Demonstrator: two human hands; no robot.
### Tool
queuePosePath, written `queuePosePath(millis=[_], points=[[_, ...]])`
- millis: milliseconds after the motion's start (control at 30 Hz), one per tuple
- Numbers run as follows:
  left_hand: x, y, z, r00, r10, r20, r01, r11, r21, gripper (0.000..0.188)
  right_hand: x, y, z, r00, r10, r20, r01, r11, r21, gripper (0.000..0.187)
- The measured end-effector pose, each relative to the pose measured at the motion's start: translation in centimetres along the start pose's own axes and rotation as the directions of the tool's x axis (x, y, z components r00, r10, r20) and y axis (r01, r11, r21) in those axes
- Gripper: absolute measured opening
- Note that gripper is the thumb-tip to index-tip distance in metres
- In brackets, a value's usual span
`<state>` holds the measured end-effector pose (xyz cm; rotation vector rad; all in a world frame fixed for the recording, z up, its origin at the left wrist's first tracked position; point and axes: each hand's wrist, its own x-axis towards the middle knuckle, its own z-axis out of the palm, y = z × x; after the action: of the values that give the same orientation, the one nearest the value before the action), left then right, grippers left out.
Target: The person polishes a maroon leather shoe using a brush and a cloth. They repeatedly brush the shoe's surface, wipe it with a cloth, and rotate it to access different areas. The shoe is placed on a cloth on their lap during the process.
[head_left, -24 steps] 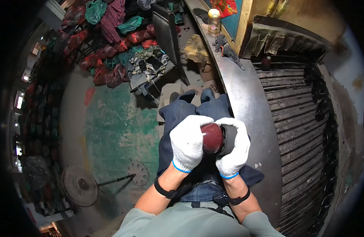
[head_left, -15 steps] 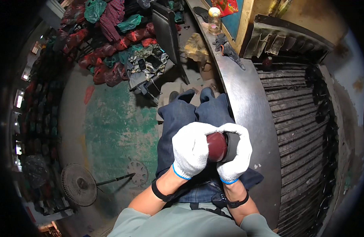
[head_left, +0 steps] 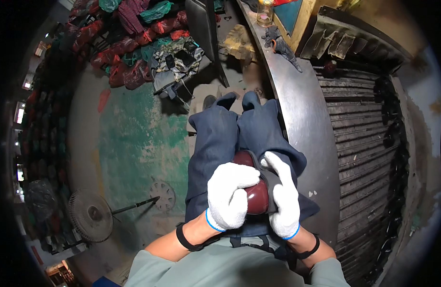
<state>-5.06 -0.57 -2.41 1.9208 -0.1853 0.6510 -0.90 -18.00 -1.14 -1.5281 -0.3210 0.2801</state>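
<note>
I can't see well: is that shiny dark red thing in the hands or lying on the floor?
In the hands: left hand and right hand clasp the dark red thing above the lap.

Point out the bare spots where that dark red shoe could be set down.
Bare: the metal bench top right of the knees, below the dark glove; the green floor between the fan and the trousers. Crowded: the bag pile.

White knit gloves with blue cuff trim on left hand (head_left: 230, 196) and right hand (head_left: 283, 198). Black bands (head_left: 184, 237) around both wrists. Pale grey-green sleeves (head_left: 156, 270), pushed above the forearms. Dark blue trousers (head_left: 220, 143), creased and loose. Dark shoes (head_left: 210, 100) at the far end, barely visible.
</note>
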Motion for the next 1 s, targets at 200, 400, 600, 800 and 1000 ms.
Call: queuePosePath(millis=[200, 400, 600, 800, 1000], points=[[-1.9, 1.1, 1.4, 0.998, -0.014, -0.067, 0.015, 1.000, 0.026, 0.027, -2.1, 1.2, 0.0, 0.987, 0.131, -0.096, -0.104, 0.963, 0.249, 0.050], [-2.1, 1.0, 1.8, 0.994, -0.003, -0.107, 0.010, 0.998, 0.066, 0.028, -2.0, 2.0, 0.3, 0.968, -0.158, -0.193, 0.151, 0.987, -0.055, 0.046], [0.0, -0.4, 0.2, 0.996, 0.084, 0.016, -0.085, 0.996, 0.038, 0.028, -1.0, 0.8, 0.2, 1.000, 0.027, 0.003, -0.027, 0.995, 0.097, 0.051], [9.6, -0.8, -2.8, 0.936, -0.038, 0.351, 0.180, 0.907, -0.380, 0.062, -0.4, -1.9, 3.6, 0.979, 0.079, -0.189, 0.006, 0.912, 0.411, 0.061], [10.0, -4.4, -1.3, 0.983, -0.183, -0.033, 0.095, 0.647, -0.757, 0.072, -1.2, -0.5, 5.8, 0.926, 0.176, -0.333, 0.086, 0.763, 0.641, 0.061]])
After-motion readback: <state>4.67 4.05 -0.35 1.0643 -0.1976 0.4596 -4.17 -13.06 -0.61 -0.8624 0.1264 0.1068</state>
